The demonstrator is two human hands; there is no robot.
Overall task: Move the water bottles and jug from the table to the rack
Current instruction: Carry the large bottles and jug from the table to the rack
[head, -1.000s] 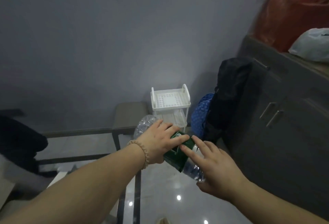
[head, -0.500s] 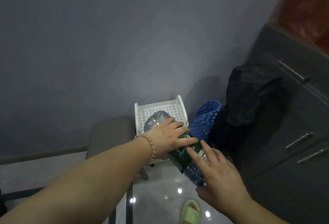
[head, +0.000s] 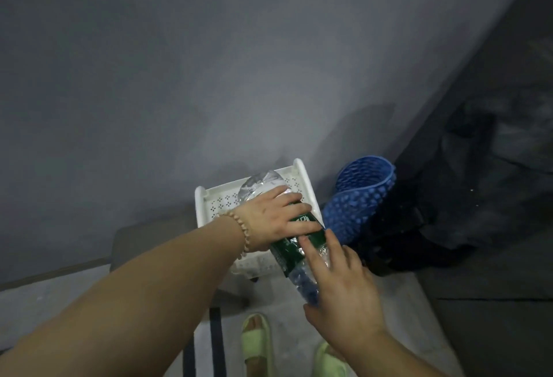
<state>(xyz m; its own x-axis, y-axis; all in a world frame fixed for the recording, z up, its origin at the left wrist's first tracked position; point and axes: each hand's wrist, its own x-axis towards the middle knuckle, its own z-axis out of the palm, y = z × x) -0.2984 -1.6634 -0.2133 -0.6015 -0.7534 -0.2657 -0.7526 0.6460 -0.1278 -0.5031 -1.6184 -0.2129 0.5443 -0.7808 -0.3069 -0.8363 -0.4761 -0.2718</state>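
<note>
Water bottle, clear plastic, green label, tilted

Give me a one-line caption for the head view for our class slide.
Left hand grips and right hand steadies a green-labelled water bottle tilted over the white rack.

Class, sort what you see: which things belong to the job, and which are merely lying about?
Job: water bottle, white rack, left hand gripping the bottle, right hand touching it.
Not part of it: blue studded roll, black bag, green slippers.
</note>
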